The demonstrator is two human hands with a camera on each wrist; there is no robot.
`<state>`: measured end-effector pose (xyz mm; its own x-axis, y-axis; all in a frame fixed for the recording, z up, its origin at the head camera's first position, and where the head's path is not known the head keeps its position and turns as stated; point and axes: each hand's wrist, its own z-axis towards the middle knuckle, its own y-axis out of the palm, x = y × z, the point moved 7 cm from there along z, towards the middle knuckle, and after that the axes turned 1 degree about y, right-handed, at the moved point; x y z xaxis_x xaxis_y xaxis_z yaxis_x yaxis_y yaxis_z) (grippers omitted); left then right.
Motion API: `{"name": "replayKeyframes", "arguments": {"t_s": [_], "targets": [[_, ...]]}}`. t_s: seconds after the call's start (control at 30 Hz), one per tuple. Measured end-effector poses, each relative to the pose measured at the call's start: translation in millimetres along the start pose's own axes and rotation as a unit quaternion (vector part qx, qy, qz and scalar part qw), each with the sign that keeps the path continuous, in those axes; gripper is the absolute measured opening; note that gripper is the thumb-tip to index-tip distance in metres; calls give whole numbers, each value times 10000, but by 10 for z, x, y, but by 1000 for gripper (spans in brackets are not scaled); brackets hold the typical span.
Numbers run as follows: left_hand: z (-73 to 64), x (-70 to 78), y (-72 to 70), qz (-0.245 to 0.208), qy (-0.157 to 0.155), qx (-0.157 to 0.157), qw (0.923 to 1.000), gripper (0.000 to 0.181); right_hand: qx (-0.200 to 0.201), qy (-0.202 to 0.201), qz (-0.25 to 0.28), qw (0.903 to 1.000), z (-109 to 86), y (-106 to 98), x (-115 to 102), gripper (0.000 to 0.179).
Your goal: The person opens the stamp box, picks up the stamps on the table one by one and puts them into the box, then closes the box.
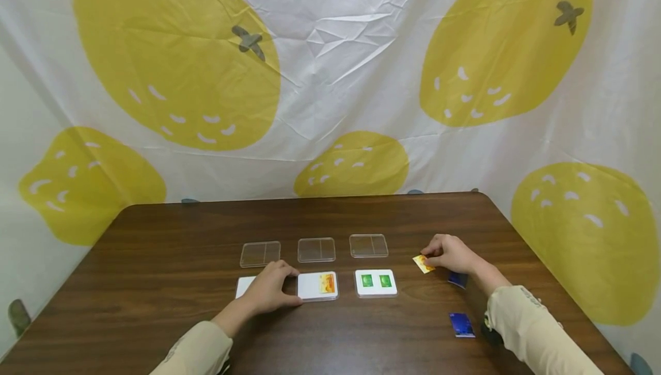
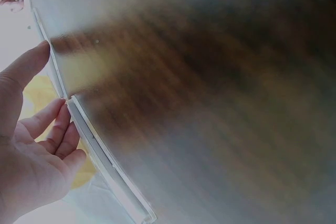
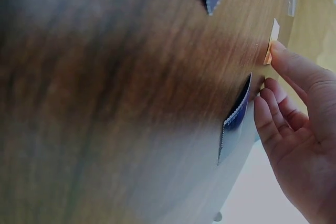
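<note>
My right hand (image 1: pixel 452 253) pinches a small yellow-orange stamp (image 1: pixel 423 264) between thumb and fingers, low over the right side of the table. In the right wrist view the stamp (image 3: pixel 272 43) stands tilted at the thumb tip. My left hand (image 1: pixel 270 290) holds the middle clear plastic case (image 1: pixel 308 286) by its left side, thumb at the near corner and fingers at the far one. That case has a white insert with an orange stamp (image 1: pixel 327 284) on its right half. Partly hidden beneath the left hand lies another white-lined case (image 1: pixel 244 286).
A third case (image 1: pixel 376 290) bears two green stamps. Behind stand three clear lids (image 1: pixel 260 254), (image 1: pixel 317 250), (image 1: pixel 369 245) in a row. Blue stamps with perforated edges lie at the right, one (image 1: pixel 462 325) nearer me, another (image 1: pixel 457 279) below the right hand. A lemon-print curtain (image 1: pixel 356 105) hangs behind the table.
</note>
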<state>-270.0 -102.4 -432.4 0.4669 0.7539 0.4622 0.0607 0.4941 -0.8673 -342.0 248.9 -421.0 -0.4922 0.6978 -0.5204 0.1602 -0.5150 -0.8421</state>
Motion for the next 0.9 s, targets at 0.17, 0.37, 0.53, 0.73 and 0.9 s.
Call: {"name": "replayKeyframes", "arguments": {"t_s": [0.17,0.37,0.53,0.73,0.9], "targets": [[4,-3,5,9,-16,-28,10000,50,-70,59,10,10000,7,5,17,16],[3,-5,7,-3,-38,-53,10000,50,-117,163,36,9998,24,-2,44,14],[2,-4,7,6,-37,-64,10000,50,-129,272,143,9994,40,3,59,17],[2,-9,10,-8,-78,-107,9999,51,-189,219,270,9992,59,28,43,26],[2,-8,11,-21,-79,-120,9999,50,-200,-2,118,9997,63,38,-9,25]]}}
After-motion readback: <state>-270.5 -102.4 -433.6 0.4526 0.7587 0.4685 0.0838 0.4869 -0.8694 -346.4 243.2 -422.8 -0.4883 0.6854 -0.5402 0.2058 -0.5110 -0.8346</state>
